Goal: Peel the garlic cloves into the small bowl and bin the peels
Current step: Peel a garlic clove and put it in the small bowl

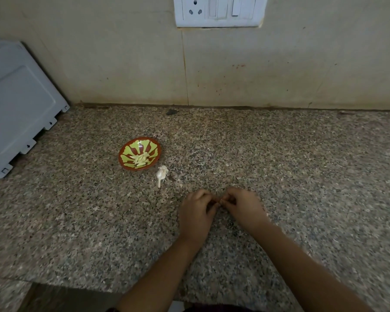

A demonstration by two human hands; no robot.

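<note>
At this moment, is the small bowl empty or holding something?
Not empty: the small bowl sits upright on the counter with pale peeled cloves heaped in its bottom.

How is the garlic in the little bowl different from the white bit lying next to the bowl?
The garlic pieces are pale yellow and smooth; the white scrap is papery white and ragged, with a thin stalk. The garlic pieces are many, piled together; the white scrap lies alone. The garlic pieces sit inside the small bowl; the white scrap lies on the counter. Both are small and pale.
</note>
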